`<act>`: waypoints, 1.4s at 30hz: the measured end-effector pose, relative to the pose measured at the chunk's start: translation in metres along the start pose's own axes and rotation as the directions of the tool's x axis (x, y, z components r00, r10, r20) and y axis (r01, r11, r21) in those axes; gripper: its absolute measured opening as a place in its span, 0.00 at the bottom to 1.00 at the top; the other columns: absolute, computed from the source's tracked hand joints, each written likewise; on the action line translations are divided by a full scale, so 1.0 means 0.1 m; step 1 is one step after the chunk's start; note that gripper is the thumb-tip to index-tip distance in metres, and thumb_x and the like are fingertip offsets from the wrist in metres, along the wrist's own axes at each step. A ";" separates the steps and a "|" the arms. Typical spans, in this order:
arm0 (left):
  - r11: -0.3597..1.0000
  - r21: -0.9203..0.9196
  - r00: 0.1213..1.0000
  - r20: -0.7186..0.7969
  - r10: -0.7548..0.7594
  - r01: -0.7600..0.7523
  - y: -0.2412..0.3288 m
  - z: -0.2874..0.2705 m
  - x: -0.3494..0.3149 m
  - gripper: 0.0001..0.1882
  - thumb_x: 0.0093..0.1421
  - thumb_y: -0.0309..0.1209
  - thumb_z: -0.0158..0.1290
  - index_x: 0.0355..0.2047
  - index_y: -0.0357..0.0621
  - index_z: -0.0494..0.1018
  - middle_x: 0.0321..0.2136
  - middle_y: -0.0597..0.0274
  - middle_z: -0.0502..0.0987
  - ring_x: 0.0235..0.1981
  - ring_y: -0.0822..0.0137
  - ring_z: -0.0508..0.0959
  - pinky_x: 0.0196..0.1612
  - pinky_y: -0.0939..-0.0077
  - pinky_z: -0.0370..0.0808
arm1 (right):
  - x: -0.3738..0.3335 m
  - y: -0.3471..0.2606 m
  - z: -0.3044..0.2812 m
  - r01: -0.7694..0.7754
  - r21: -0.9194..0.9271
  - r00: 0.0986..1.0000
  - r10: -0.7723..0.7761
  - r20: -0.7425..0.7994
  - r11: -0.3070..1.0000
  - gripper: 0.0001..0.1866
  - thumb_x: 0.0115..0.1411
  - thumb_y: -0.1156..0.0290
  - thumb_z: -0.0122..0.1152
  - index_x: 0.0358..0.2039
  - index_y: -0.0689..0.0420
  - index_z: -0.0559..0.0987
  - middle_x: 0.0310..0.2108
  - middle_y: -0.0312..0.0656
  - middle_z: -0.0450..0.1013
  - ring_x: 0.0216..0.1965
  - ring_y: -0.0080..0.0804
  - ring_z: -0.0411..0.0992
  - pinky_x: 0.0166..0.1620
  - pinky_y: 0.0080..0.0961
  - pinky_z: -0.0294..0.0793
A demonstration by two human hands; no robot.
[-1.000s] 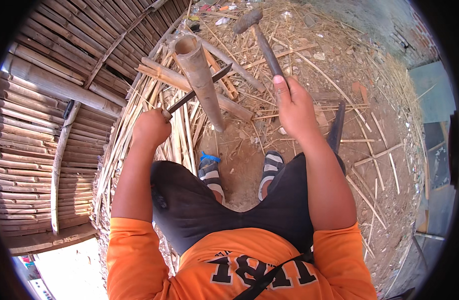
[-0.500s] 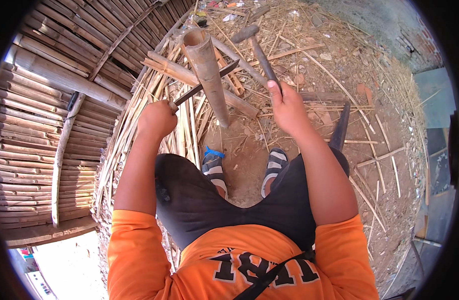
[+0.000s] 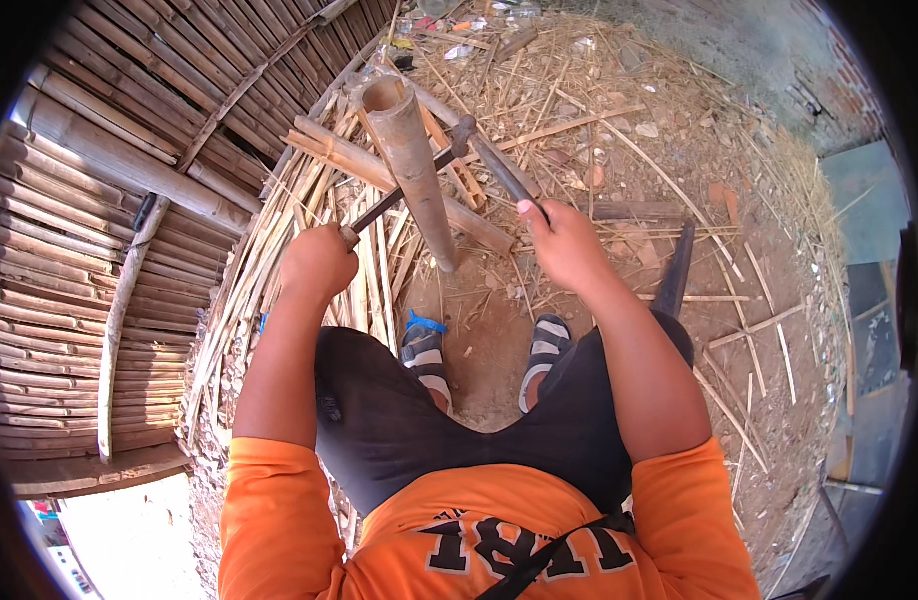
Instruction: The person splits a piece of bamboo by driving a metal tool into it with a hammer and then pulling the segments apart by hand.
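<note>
My left hand (image 3: 317, 262) is closed around the handle of a long knife (image 3: 379, 208). Its dark blade crosses a bamboo tube (image 3: 411, 165) below the open top end; the tube hides the blade's middle, so it looks set into the bamboo. On the tube's far right side the blade's tip end sticks out. In my right hand (image 3: 571, 250) is a hammer (image 3: 505, 170), gripped by its handle. The hammer's head is at the blade's tip, seemingly touching it. The tube stands tilted, wider at the top.
A bamboo pole (image 3: 479, 226) lies on the ground behind the tube. Many thin bamboo strips (image 3: 374, 275) are piled at the left, beside a bamboo slat wall (image 3: 59, 270). A dark pointed piece (image 3: 677, 270) juts up by my right knee. Sandalled feet are below.
My right hand has brought the hammer down and left, from above and apart to the blade's tip. The bamboo tube and knife have sunk slightly lower.
</note>
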State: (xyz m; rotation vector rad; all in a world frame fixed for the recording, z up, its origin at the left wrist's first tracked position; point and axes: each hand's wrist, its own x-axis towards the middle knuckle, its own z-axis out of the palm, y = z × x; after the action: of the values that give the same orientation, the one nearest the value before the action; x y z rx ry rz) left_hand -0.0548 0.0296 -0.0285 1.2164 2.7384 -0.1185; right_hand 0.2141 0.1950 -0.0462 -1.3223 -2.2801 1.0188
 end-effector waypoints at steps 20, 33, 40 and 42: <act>0.991 -0.082 0.990 -0.110 0.094 -0.103 0.07 0.10 -0.22 0.19 0.59 0.45 0.62 0.37 0.42 0.79 0.30 0.46 0.82 0.34 0.43 0.83 0.40 0.50 0.79 | -0.31 -0.12 -0.29 0.154 0.197 0.973 -0.113 -0.203 0.968 0.27 0.72 0.48 0.50 0.32 0.63 0.76 0.19 0.52 0.71 0.23 0.53 0.72 0.31 0.44 0.70; 0.990 -0.068 0.987 -0.103 0.120 -0.127 0.09 0.10 -0.20 0.14 0.59 0.40 0.59 0.38 0.42 0.79 0.31 0.45 0.83 0.37 0.44 0.83 0.43 0.51 0.80 | -0.29 0.09 -0.26 0.066 0.087 0.991 -0.055 -0.120 0.994 0.26 0.72 0.49 0.50 0.32 0.63 0.75 0.19 0.53 0.71 0.22 0.52 0.71 0.30 0.44 0.69; 0.994 -0.061 0.995 -0.063 0.083 -0.087 0.13 0.10 -0.23 0.15 0.59 0.41 0.59 0.37 0.42 0.79 0.33 0.46 0.83 0.37 0.45 0.83 0.44 0.52 0.80 | -0.25 -0.07 -0.36 0.123 0.249 0.965 -0.058 -0.254 0.961 0.27 0.72 0.48 0.49 0.33 0.63 0.75 0.20 0.52 0.71 0.22 0.54 0.70 0.31 0.43 0.69; 0.993 -0.061 0.991 -0.086 0.098 -0.104 0.07 0.15 -0.18 0.16 0.59 0.42 0.59 0.37 0.42 0.80 0.33 0.47 0.83 0.37 0.45 0.83 0.44 0.52 0.80 | -0.26 -0.05 -0.31 0.165 0.281 0.956 -0.083 -0.281 0.945 0.27 0.72 0.47 0.49 0.33 0.63 0.75 0.20 0.52 0.71 0.22 0.53 0.70 0.30 0.43 0.69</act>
State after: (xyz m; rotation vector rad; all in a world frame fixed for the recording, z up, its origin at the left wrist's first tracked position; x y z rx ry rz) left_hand -0.0366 0.0194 -0.0403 1.3686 2.7193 0.0330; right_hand 0.2431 0.1844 -0.0187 -1.0984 -1.8940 1.0279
